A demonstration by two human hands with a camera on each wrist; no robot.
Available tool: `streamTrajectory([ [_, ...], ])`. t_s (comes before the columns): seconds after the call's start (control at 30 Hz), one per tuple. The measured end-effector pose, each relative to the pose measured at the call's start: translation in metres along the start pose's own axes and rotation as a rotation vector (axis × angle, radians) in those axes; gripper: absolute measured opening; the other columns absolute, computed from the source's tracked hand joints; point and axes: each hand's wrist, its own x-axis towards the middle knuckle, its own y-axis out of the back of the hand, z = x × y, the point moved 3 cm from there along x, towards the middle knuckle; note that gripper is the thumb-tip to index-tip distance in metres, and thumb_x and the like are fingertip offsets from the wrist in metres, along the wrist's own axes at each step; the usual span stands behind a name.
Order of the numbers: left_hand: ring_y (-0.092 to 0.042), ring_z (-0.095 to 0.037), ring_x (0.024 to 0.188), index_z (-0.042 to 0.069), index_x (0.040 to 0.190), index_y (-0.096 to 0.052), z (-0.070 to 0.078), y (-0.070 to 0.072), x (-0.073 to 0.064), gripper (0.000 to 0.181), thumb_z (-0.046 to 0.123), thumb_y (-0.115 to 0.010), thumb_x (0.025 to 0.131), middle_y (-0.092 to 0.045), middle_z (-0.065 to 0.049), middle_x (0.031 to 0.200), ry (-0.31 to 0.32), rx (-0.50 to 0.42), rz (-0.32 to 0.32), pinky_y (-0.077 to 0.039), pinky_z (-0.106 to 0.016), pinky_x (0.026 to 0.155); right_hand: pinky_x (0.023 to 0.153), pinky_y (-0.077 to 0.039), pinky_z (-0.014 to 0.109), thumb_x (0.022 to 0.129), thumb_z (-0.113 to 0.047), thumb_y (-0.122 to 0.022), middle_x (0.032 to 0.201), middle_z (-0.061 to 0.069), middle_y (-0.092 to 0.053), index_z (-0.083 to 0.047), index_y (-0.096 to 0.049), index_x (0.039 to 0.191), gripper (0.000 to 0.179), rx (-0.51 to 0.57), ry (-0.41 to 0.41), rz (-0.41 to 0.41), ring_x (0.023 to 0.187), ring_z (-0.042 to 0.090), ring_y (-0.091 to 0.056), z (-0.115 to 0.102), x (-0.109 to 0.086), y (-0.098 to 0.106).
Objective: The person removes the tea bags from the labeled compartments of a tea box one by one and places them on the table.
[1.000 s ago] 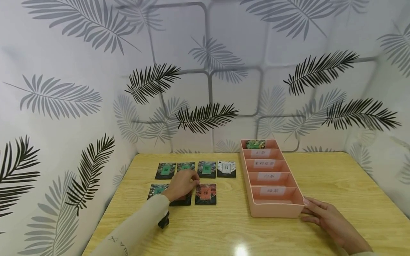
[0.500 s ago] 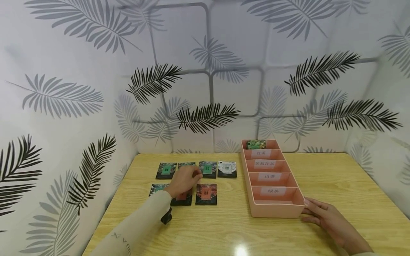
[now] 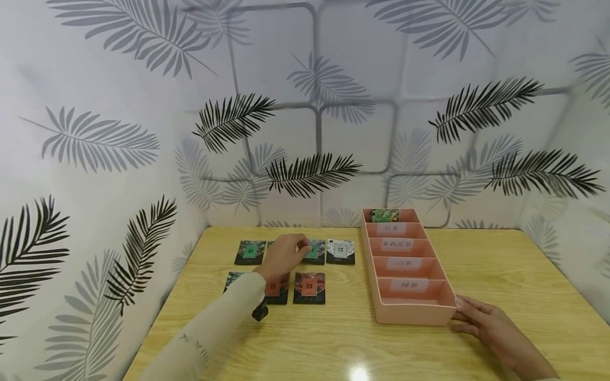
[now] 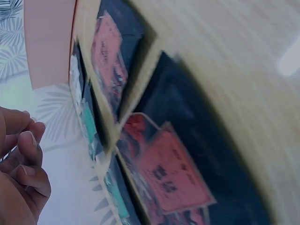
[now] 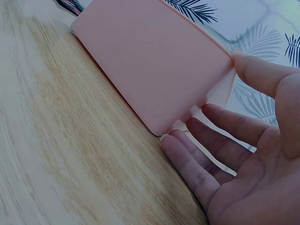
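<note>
My left hand hovers over two rows of flat tea sachets, its fingers loosely curled with nothing visible between them. It partly covers a green-labelled tea sachet in the back row, which also has a white tea sachet at its right end. In the front row lie a red-labelled tea sachet, another red one beside it, and a half-hidden green one. My right hand touches the near right corner of a pink divided box, thumb at the rim and fairly straight fingers against its side.
The box has paper labels on its dividers, and a green patterned packet lies in its far compartment. A wooden table carries everything. Leaf-patterned cloth stands behind and along the left side.
My left hand has moved away from me and slightly right, from between the rows to the third sachet of the back row. My right hand stays at the box corner.
</note>
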Motion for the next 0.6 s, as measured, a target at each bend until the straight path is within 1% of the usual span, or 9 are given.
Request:
streamTrajectory([
  [0.07,-0.054,-0.001,0.061,0.016,0.101,-0.069,0.003,0.0,0.004,0.023,0.034,-0.057,0.097,-0.064,0.012,0.083,-0.002,-0.001,0.01,-0.046,-0.026,0.058,0.092,-0.047,0.039,0.104,-0.023,-0.043,0.114,0.002,-0.067,-0.021,-0.063,0.12,0.025,0.005,0.023,-0.021,0.106,0.017,-0.063,0.0,-0.001,-0.001],
  [0.17,-0.055,-0.001,0.063,0.017,0.099,-0.069,0.008,0.0,0.012,0.021,0.034,-0.057,0.097,-0.064,0.011,0.083,-0.013,0.011,0.029,-0.046,-0.026,0.058,0.091,-0.048,0.038,0.104,-0.023,-0.042,0.112,0.002,-0.068,-0.023,-0.064,0.117,0.025,0.003,0.03,-0.02,0.104,0.018,-0.064,-0.001,-0.002,-0.002],
  [0.27,-0.055,-0.001,0.064,0.019,0.099,-0.069,0.013,-0.004,0.02,0.02,0.034,-0.057,0.096,-0.065,0.01,0.084,-0.022,0.027,0.042,-0.047,-0.025,0.058,0.09,-0.049,0.038,0.104,-0.022,-0.042,0.112,0.003,-0.068,-0.022,-0.064,0.117,0.025,0.008,0.035,-0.018,0.103,0.019,-0.064,-0.001,-0.002,-0.001],
  [0.47,-0.056,-0.002,0.064,0.017,0.099,-0.069,0.027,-0.012,0.034,0.02,0.033,-0.058,0.096,-0.065,0.009,0.084,-0.045,-0.005,0.05,-0.047,-0.026,0.06,0.09,-0.049,0.038,0.104,-0.021,-0.042,0.112,0.003,-0.068,-0.021,-0.064,0.118,0.026,0.018,0.039,-0.018,0.104,0.018,-0.064,0.001,-0.004,0.0],
  [0.6,-0.057,-0.001,0.067,0.017,0.098,-0.069,0.036,-0.014,0.045,0.019,0.033,-0.057,0.097,-0.065,0.01,0.084,-0.057,-0.028,0.061,-0.048,-0.026,0.062,0.091,-0.048,0.039,0.104,-0.021,-0.043,0.113,0.002,-0.068,-0.02,-0.062,0.119,0.024,0.0,0.052,0.009,0.105,0.017,-0.064,-0.001,-0.002,-0.001],
])
